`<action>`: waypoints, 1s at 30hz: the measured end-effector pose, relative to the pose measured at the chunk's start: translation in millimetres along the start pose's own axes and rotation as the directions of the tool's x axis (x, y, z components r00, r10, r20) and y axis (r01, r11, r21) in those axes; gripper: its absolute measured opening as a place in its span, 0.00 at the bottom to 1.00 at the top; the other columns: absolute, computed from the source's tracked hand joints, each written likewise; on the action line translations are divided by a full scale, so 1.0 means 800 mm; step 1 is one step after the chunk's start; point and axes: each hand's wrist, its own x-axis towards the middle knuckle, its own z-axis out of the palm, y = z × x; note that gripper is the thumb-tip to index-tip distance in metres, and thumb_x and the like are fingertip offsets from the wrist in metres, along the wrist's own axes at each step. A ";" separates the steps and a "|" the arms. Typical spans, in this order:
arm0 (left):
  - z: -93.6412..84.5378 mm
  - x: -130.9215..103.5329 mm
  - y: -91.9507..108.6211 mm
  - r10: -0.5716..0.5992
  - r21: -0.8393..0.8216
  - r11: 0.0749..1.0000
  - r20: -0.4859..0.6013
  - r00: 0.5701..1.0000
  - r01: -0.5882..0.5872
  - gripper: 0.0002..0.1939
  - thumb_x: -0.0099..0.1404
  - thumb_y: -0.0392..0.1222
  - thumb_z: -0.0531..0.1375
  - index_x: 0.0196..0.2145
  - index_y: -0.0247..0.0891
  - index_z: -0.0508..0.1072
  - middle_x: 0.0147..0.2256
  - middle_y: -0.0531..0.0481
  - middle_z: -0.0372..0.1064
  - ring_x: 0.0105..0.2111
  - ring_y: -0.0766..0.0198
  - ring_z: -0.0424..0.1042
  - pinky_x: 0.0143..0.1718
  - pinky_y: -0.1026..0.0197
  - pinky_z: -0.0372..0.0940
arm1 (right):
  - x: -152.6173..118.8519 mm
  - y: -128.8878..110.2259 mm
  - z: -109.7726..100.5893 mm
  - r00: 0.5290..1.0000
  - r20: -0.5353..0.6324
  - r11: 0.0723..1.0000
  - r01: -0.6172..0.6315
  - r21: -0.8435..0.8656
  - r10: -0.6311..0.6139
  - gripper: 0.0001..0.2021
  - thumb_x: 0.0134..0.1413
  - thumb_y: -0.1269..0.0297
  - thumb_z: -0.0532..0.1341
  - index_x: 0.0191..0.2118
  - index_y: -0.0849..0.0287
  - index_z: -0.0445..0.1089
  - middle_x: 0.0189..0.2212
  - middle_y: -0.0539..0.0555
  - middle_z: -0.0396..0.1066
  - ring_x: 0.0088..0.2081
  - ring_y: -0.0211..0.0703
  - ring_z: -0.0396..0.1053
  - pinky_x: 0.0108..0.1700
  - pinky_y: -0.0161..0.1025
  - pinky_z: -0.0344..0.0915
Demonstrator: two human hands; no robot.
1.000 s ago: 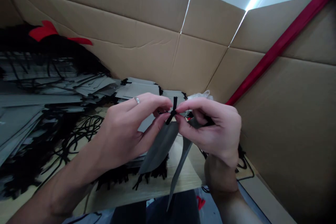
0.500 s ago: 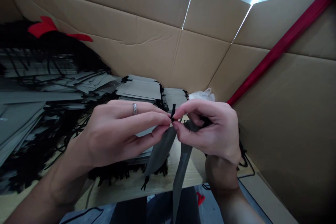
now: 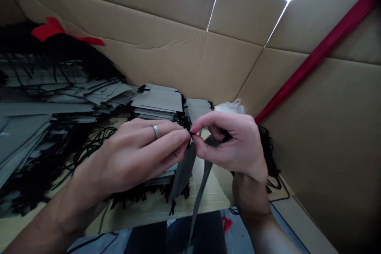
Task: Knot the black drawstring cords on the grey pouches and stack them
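My left hand (image 3: 139, 154), with a ring on one finger, is closed in a pinch on a black cord (image 3: 191, 133). Fingertip to fingertip with it, my right hand (image 3: 232, 143) pinches the same cord. Below the fingers hangs a grey sheet (image 3: 183, 172) with a knotted black cord end at its lower tip. A narrow grey strip (image 3: 200, 192) hangs under my right hand, past the table edge. The knot between the fingertips is mostly hidden.
Stacks of grey sheets with black cords (image 3: 160, 101) stand behind my hands, and larger piles (image 3: 24, 127) fill the left. Cardboard walls (image 3: 166, 47) surround the wooden table (image 3: 137, 216). A clear plastic bag (image 3: 230, 107) lies at the back; black cords (image 3: 266, 147) lie right.
Both hands have shifted slightly left. The upright black cord end between the fingertips no longer sticks up. The hanging sheet and strip have swung, and the strip now looks narrower.
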 end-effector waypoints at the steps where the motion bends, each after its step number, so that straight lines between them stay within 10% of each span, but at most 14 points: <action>1: 0.000 0.000 0.000 0.050 0.056 0.997 -0.013 0.999 -0.049 0.08 0.74 0.37 0.73 0.46 0.49 0.81 0.38 0.55 0.86 0.35 0.60 0.87 0.40 0.60 0.81 | 0.000 -0.001 0.000 1.000 0.000 1.000 -0.005 0.004 0.005 0.07 0.53 0.75 0.69 0.37 0.56 0.82 0.22 0.40 0.65 0.23 0.31 0.53 0.25 0.34 0.54; 16: 0.001 0.011 -0.013 0.043 -0.049 0.998 -0.128 0.991 -0.050 0.12 0.67 0.36 0.76 0.43 0.48 0.80 0.36 0.59 0.86 0.31 0.67 0.85 0.35 0.66 0.79 | 0.006 0.006 0.009 0.956 0.140 0.841 -0.294 0.454 0.259 0.05 0.53 0.74 0.72 0.36 0.58 0.81 0.18 0.38 0.54 0.20 0.29 0.47 0.21 0.32 0.44; 30: 0.005 0.003 -0.003 0.173 0.170 0.971 -0.029 0.984 -0.166 0.08 0.78 0.30 0.67 0.44 0.43 0.76 0.40 0.53 0.83 0.40 0.63 0.85 0.43 0.62 0.81 | -0.001 0.006 0.006 0.995 -0.023 0.993 -0.093 0.075 0.095 0.08 0.57 0.75 0.71 0.41 0.56 0.83 0.22 0.39 0.59 0.23 0.30 0.53 0.26 0.33 0.54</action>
